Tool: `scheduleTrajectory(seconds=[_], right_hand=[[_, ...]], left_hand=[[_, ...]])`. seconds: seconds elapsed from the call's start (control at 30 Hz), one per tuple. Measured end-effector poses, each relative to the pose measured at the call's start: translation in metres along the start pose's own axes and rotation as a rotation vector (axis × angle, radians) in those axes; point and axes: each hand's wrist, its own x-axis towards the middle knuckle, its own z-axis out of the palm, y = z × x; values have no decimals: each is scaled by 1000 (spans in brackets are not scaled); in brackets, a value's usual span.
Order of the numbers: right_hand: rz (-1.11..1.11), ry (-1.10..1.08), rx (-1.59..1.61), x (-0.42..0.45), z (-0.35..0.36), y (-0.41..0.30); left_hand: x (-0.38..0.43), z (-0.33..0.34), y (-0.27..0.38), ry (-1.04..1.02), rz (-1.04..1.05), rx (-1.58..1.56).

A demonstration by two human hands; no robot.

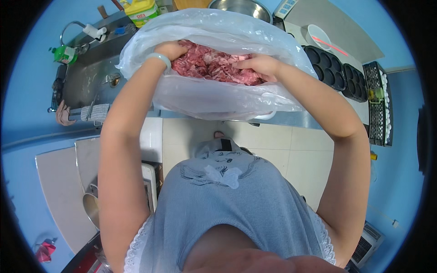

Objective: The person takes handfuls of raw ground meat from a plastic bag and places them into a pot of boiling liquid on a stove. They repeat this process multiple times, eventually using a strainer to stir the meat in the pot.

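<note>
A mass of raw red meat [218,65], in thin marbled pieces, lies inside a large clear plastic bag [218,99] with its mouth spread wide. My left hand [171,49], with a pale bangle [160,58] at the wrist, is at the left end of the meat. Its fingertips are hidden against the pieces. On the right side, my right hand [261,66] touches the meat, one finger stretched across the top and the others partly sunk among the pieces. How firmly either hand grips cannot be seen.
To the left is a steel sink [85,82] with a faucet [92,31]. Behind the bag stand a yellow detergent jug [140,12] and a steel bowl [244,9]. Black molded pans [326,66], a white bowl [312,32] and a black crate of eggs [377,112] are at right.
</note>
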Motion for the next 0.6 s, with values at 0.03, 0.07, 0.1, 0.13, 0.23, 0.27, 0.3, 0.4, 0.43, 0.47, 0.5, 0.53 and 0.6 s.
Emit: scheduleTrajectory(seconds=[0.03,0.07,0.1,0.13,0.23,0.27,0.3,0.4,0.43,0.47,0.5,0.53,0.6], right_hand=[[11,-24,71,-5,1,-2],[87,-79,4,-14,2,-9],[64,-54,-74,-16,-2,-8],[45,-29,-148,-14,-8,-4],[93,28,-422,-23,-2,-22],[126,28,-560,-26,-1,-26],[155,32,-698,-30,-1,-28],[39,-96,-1264,-33,-9,1],[111,-158,-1348,-42,-2,4],[71,-252,-1303,-53,6,-1],[56,-238,-1352,-60,14,1],[40,-224,-1397,-61,20,4],[4,-136,-1511,-67,41,-6]], left_hand=[[-13,-2,8,-11,65,1],[-31,-2,16,-20,129,2],[-51,-4,27,-32,197,7],[-68,-3,37,-10,411,87],[-102,5,39,36,603,58],[-111,8,38,47,593,2],[-121,8,35,41,473,23],[-146,1,22,-52,239,143],[-156,-9,22,-129,228,219],[-163,-21,24,-323,277,360],[-172,-33,27,-514,323,503],[-177,-39,29,-518,300,540],[-184,-46,32,-520,249,615]])
